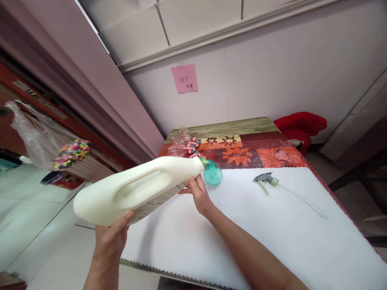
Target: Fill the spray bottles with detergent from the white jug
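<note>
A large white plastic jug (136,187) with a moulded handle lies tilted almost flat in the air, its neck pointing right. My left hand (111,237) grips the jug's base from below. My right hand (198,193) is closed under the jug near its neck. The jug's mouth meets the opening of a small teal round bottle (212,173) that stands on the white cloth (272,233). A grey and green spray trigger head (265,180) with a thin clear tube lies on the cloth to the right, apart from both hands.
The table carries a red comic-print cover (256,151) beyond the cloth. A clear bag of pink and grey clips (187,146) sits at its far left. A pink note (184,78) hangs on the wall. A red cushion (299,125) lies behind the table. A bag of coloured beads (71,153) hangs left.
</note>
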`<state>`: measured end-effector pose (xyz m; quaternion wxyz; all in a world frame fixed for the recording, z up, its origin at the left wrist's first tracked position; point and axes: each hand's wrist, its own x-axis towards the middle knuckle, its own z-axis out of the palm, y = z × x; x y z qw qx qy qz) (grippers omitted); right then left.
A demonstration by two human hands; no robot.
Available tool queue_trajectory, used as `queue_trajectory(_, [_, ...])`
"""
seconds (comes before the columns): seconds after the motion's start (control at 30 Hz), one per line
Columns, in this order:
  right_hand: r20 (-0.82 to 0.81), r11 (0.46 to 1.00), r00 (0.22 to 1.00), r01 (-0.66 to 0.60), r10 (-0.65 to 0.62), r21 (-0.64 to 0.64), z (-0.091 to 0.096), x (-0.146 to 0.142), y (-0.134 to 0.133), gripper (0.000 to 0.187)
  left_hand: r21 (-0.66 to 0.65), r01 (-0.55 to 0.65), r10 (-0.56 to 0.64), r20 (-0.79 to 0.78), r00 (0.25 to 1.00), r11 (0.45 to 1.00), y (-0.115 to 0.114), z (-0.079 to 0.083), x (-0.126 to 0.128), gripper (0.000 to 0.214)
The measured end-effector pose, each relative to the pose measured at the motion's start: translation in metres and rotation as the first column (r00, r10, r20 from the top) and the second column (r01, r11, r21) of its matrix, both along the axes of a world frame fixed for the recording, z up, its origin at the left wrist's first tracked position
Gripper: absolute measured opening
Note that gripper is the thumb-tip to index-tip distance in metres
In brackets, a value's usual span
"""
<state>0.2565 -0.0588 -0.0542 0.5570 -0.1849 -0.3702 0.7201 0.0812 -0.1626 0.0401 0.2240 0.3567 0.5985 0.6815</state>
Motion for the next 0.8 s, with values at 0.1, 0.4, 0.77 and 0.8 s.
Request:
queue_trajectory(0.1, [-0.002, 1.000, 1.000, 0.001, -0.001, -0.001, 0.0000, -0.0002, 0.0001, 0.053, 0.008, 0.006, -0.006, -0.006, 1.000, 1.000, 0.0011, -0.0008, -0.0001, 0.070])
queue_trajectory(0.4, [-0.003, 1.000, 1.000, 0.000, 0.000, -0.013, 0.0000, -0.0002, 0.0001, 0.054, 0.016, -0.003, 0.004, -0.009, 1.000, 1.000, 0.0010, -0.0004, 0.0008, 0.069])
queue_trajectory(0.77, [-0.006, 1.000, 1.000, -0.005, 0.005, -0.001, 0.0000, -0.0002, 0.0001, 0.056, 0.013, -0.031, 0.031, -0.019, 0.999, 0.999, -0.0007, 0.0000, 0.0006, 0.070])
queue_trajectory(0.8, [-0.006, 1.000, 1.000, -0.007, 0.007, -0.001, -0.0001, -0.0002, 0.0001, 0.056, 0.013, -0.037, 0.037, -0.019, 0.999, 0.999, -0.0008, 0.0004, 0.0008, 0.070])
